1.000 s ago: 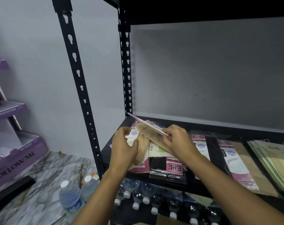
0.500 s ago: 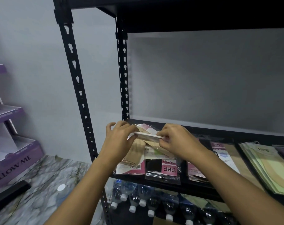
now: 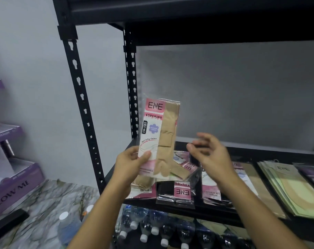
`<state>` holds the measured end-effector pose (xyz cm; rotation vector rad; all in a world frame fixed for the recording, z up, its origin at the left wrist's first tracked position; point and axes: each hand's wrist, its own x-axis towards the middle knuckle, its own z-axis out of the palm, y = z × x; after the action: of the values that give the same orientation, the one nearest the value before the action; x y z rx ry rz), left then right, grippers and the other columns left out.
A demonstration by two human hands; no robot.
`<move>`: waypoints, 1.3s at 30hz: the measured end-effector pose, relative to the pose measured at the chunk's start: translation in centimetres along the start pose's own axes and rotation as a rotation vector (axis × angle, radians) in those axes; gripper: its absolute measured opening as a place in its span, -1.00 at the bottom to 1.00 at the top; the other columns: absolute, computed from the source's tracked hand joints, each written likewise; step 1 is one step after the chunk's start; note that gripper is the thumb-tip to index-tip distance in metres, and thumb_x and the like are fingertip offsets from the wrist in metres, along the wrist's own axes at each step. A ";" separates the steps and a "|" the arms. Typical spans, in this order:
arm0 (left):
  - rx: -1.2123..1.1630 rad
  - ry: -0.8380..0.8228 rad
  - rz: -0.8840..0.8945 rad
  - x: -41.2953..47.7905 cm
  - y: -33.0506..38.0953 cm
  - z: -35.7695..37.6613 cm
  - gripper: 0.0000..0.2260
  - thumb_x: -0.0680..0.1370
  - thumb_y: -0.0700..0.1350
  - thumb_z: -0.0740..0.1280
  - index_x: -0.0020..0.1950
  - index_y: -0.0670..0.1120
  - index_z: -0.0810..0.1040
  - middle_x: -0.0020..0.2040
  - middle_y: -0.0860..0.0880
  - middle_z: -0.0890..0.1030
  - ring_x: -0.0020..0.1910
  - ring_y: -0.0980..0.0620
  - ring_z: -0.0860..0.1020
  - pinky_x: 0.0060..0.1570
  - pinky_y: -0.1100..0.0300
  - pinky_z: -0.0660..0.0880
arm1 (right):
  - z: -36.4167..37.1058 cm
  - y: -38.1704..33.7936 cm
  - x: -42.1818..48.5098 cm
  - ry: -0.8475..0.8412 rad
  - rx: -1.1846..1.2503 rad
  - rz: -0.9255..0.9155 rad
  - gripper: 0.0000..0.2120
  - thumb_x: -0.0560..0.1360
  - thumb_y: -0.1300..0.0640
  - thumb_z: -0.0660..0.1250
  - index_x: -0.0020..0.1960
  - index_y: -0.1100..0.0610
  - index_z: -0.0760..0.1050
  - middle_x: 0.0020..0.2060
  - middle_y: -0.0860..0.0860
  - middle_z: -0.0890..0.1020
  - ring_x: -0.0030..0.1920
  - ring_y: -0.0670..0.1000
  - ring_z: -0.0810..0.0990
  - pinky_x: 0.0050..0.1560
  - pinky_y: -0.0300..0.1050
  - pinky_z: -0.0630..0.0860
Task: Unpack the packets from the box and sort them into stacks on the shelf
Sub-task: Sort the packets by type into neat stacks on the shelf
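Note:
My left hand point(image 3: 130, 165) holds a clear packet of beige stockings point(image 3: 159, 133) upright by its lower left corner, its pink and white ENE label facing me. My right hand point(image 3: 211, 155) hovers just right of the packet, fingers loosely spread and blurred, holding nothing. Below them on the black shelf point(image 3: 197, 210) lie more packets: a beige one with a barcode point(image 3: 143, 187), a black one point(image 3: 176, 193), and pink-labelled ones point(image 3: 212, 186). A stack of pale green and beige packets point(image 3: 285, 186) lies at the right.
Black perforated shelf posts point(image 3: 82, 97) rise at the left. Several water bottles point(image 3: 152, 229) lie under the shelf and one stands on the marble floor point(image 3: 68, 229). A purple cardboard display box point(image 3: 10, 186) stands at the far left.
Both hands held the beige packet low over the shelf pile. Now the left hand has raised it upright, label toward me, and the right hand has let go and drawn away to the right.

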<state>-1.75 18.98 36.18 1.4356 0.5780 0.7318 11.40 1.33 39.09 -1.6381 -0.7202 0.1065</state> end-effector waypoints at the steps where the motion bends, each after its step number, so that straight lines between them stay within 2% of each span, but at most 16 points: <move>1: -0.048 -0.023 -0.049 -0.3 -0.3 0.6 -0.75 0.51 -0.18 0.42 0.18 -0.11 0.56 -0.02 -0.07 0.72 -0.08 -0.13 0.70 -0.07 -0.08 0.62 | 0.6 0.3 -0.3 -0.050 0.068 0.041 -0.54 0.39 0.06 0.45 0.25 0.02 0.43 0.05 -0.06 0.58 0.04 -0.05 0.60 -0.01 -0.10 0.60; 4: -0.132 -0.088 -0.142 -1.6 -1.3 2.1 -0.73 0.51 -0.14 0.40 0.21 -0.06 0.54 0.00 -0.07 0.72 -0.07 -0.13 0.68 -0.20 0.04 0.57 | 2.5 1.0 -1.3 -0.147 0.174 0.132 -0.69 0.43 0.15 0.43 0.15 0.05 0.49 0.03 -0.04 0.62 -0.02 -0.04 0.64 -0.17 -0.18 0.62; 7: -0.164 -0.116 -0.150 -2.8 -2.3 2.9 -0.74 0.52 -0.13 0.40 0.21 -0.09 0.55 0.03 -0.08 0.71 -0.05 -0.16 0.69 -0.33 0.11 0.57 | 3.7 2.1 -2.0 -0.099 0.235 0.177 -0.82 0.46 0.22 0.41 0.03 0.05 0.55 -0.03 -0.01 0.67 -0.08 -0.05 0.68 -0.07 -0.09 0.64; 9: -0.161 -0.110 -0.142 -3.3 -2.8 3.2 -0.72 0.52 -0.13 0.40 0.22 -0.11 0.54 0.03 -0.09 0.71 -0.04 -0.17 0.69 -0.21 0.00 0.62 | 3.9 2.6 -2.5 -0.058 0.219 0.178 -0.84 0.46 0.25 0.40 0.01 0.06 0.56 -0.06 -0.04 0.67 -0.08 -0.10 0.66 -0.06 -0.16 0.63; 11: -0.163 -0.097 -0.137 -3.5 -3.1 3.3 -0.70 0.51 -0.16 0.41 0.23 -0.13 0.52 0.03 -0.10 0.71 -0.03 -0.17 0.69 -0.01 -0.15 0.61 | 3.8 3.0 -2.8 -0.045 0.208 0.189 -0.84 0.46 0.25 0.40 0.00 0.07 0.56 -0.07 -0.04 0.68 -0.07 -0.09 0.66 -0.05 -0.15 0.63; 12: -0.160 -0.088 -0.130 -3.5 -3.2 3.3 -0.69 0.51 -0.18 0.41 0.24 -0.13 0.50 0.02 -0.11 0.71 -0.03 -0.17 0.69 0.02 -0.18 0.59 | 3.7 3.1 -2.9 -0.046 0.206 0.192 -0.85 0.47 0.25 0.40 -0.01 0.06 0.56 -0.08 -0.04 0.68 -0.06 -0.07 0.66 -0.04 -0.12 0.63; 15: -0.135 -0.073 -0.099 -3.7 -3.1 3.7 -0.66 0.50 -0.18 0.42 0.24 -0.11 0.44 -0.03 -0.12 0.72 -0.07 -0.20 0.69 -0.01 -0.22 0.59 | 3.3 3.0 -3.1 -0.033 0.207 0.184 -0.83 0.47 0.25 0.40 -0.07 0.00 0.54 -0.08 -0.04 0.67 -0.05 -0.04 0.66 -0.01 -0.08 0.63; 18: -0.099 -0.060 -0.064 -3.9 -2.8 4.7 -0.73 0.51 -0.18 0.41 0.18 -0.09 0.46 -0.06 -0.11 0.73 -0.11 -0.17 0.70 -0.04 -0.20 0.61 | 2.4 3.0 -3.1 0.005 0.198 0.160 -0.82 0.47 0.26 0.40 -0.09 -0.03 0.54 -0.12 -0.08 0.67 -0.10 -0.10 0.66 -0.12 -0.22 0.61; 20: -0.057 -0.046 -0.034 -4.2 -2.7 5.6 -0.78 0.51 -0.18 0.41 0.13 -0.07 0.50 -0.03 -0.12 0.72 -0.15 -0.12 0.71 -0.11 -0.13 0.63 | 1.5 3.1 -3.1 0.043 0.197 0.158 -0.83 0.47 0.26 0.40 -0.08 -0.01 0.55 -0.14 -0.08 0.67 -0.14 -0.11 0.67 -0.14 -0.22 0.62; 23: 0.063 -0.042 0.041 -4.6 -2.8 7.9 -0.81 0.52 -0.12 0.41 0.11 -0.04 0.52 0.00 -0.02 0.66 -0.25 0.09 0.69 -0.34 0.23 0.59 | -0.7 3.5 -3.2 0.115 0.190 0.168 -0.81 0.47 0.25 0.41 -0.03 -0.01 0.52 -0.13 -0.04 0.68 -0.17 -0.04 0.69 -0.11 -0.05 0.65; 25: 0.144 -0.060 0.072 -4.8 -2.9 9.9 -0.82 0.52 -0.09 0.41 0.10 -0.02 0.52 -0.01 0.04 0.63 -0.28 0.14 0.67 -0.39 0.32 0.54 | -2.6 4.0 -3.2 0.166 0.147 0.177 -0.80 0.46 0.23 0.42 -0.03 -0.03 0.50 -0.13 -0.03 0.68 -0.18 -0.03 0.69 -0.12 -0.02 0.65; 30: 0.312 -0.128 0.130 -4.8 -3.4 15.5 -0.75 0.48 -0.12 0.45 0.13 -0.12 0.57 -0.15 0.03 0.67 -0.24 0.08 0.67 -0.28 0.21 0.59 | -8.3 5.9 -3.2 0.297 -0.068 0.205 -0.79 0.45 0.18 0.44 0.07 0.05 0.56 -0.10 -0.05 0.66 -0.14 -0.04 0.66 -0.09 -0.02 0.65; 34: 0.503 -0.179 0.206 -5.1 -3.6 19.9 -0.64 0.48 -0.02 0.45 0.25 0.00 0.50 -0.17 0.09 0.58 -0.23 0.12 0.62 -0.31 0.24 0.53 | -12.6 7.1 -3.2 0.328 -0.254 0.211 -0.75 0.47 0.19 0.39 0.15 0.12 0.59 -0.13 -0.05 0.66 -0.20 -0.10 0.61 -0.20 -0.22 0.57; 36: 0.602 -0.192 0.227 -5.1 -3.8 21.7 -0.70 0.47 0.02 0.44 0.18 0.04 0.55 -0.22 0.11 0.57 -0.22 0.12 0.61 -0.20 0.14 0.58 | -14.1 7.7 -3.2 0.340 -0.341 0.203 -0.72 0.47 0.20 0.39 0.18 0.15 0.57 -0.14 -0.04 0.67 -0.24 -0.13 0.58 -0.28 -0.33 0.48; 37: 0.665 -0.193 0.236 -5.0 -3.9 22.5 -0.72 0.46 0.06 0.44 0.14 0.06 0.56 -0.22 0.13 0.58 -0.20 0.12 0.60 -0.14 0.10 0.58 | -14.7 8.1 -3.2 0.350 -0.391 0.196 -0.71 0.47 0.20 0.38 0.18 0.17 0.56 -0.20 -0.08 0.64 -0.27 -0.16 0.55 -0.34 -0.39 0.44; 39: 0.777 -0.187 0.258 -4.8 -4.4 23.7 -0.71 0.43 0.14 0.42 0.10 0.07 0.58 -0.16 0.16 0.61 -0.07 0.09 0.59 0.02 0.03 0.53 | -15.6 8.8 -3.0 0.369 -0.465 0.191 -0.72 0.48 0.21 0.38 0.18 0.20 0.55 -0.29 -0.14 0.55 -0.33 -0.25 0.47 -0.45 -0.45 0.36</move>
<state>13.09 -0.33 33.07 2.3054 0.5613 0.5799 19.54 -13.82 33.40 -2.0947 -0.3140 -0.2401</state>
